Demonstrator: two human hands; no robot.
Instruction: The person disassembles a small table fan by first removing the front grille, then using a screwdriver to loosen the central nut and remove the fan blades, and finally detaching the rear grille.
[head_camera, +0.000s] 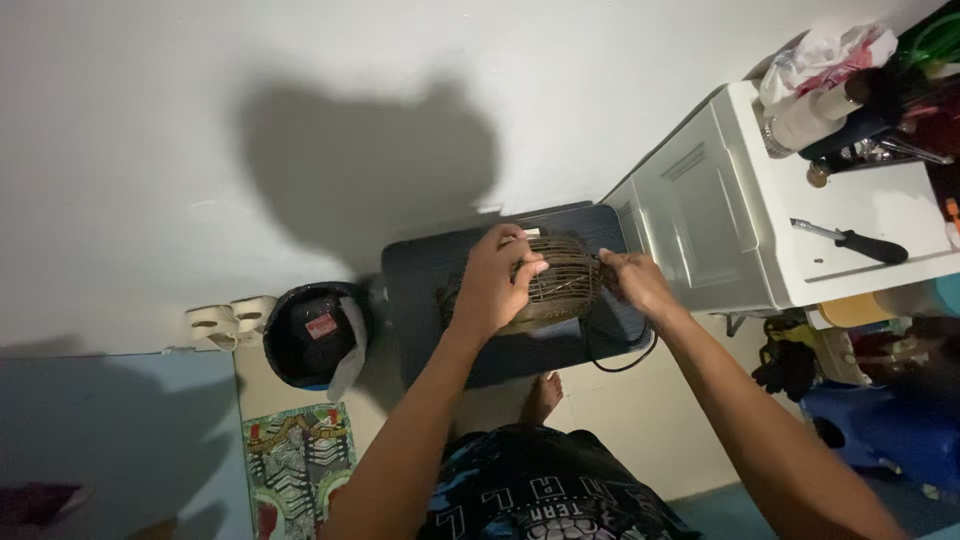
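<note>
While the person stands over a small dark table (430, 270) pushed against the white wall, both bare hands are on a round wire fan guard (560, 285), a dusty brownish cage that sits on the tabletop near its far right part. Their left hand (497, 280) is curled over the top and left side of the cage, fingers closed around its wires, and their right hand (632, 280) pinches the cage's right edge, fingers drawn together on it. A black cord (625, 362) loops off the near right corner of the table. Just right of the table stands a white cabinet (700, 220), and on its top lies a screwdriver (855, 241) with a black handle, well apart from the hands; farther back on it are a crumpled white bag (820, 55) and a clutter of bottles I cannot make out clearly. To the left of the table sits a black bucket (310, 335), with a pale power strip (232, 320) beside it on the floor, and a patterned mat (295, 465) lies nearer the person's feet
</note>
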